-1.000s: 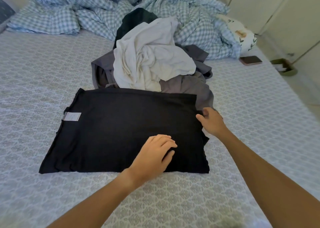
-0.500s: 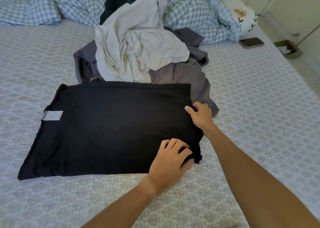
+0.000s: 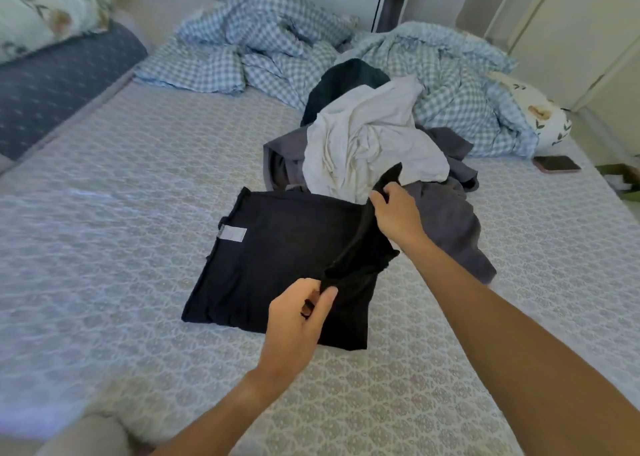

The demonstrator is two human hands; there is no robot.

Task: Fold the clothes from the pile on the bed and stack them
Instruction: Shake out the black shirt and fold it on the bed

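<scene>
The black garment (image 3: 277, 265) at frame centre is looking like matt, soft knit cloth, with a smooth pale label (image 3: 232, 234). Above it, the white garment (image 3: 367, 150) is showing as crumpled cotton-like cloth. The bed cover (image 3: 104, 247) is appearing textured, patterned fabric. At right, the phone (image 3: 557, 163) is looking glossy.

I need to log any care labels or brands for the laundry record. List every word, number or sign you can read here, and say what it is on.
No text can be read.
White tag on the black garment held by the left hand and right hand: any print is too blurred to read.
Phone on the bed: no readable marking shows.
</scene>
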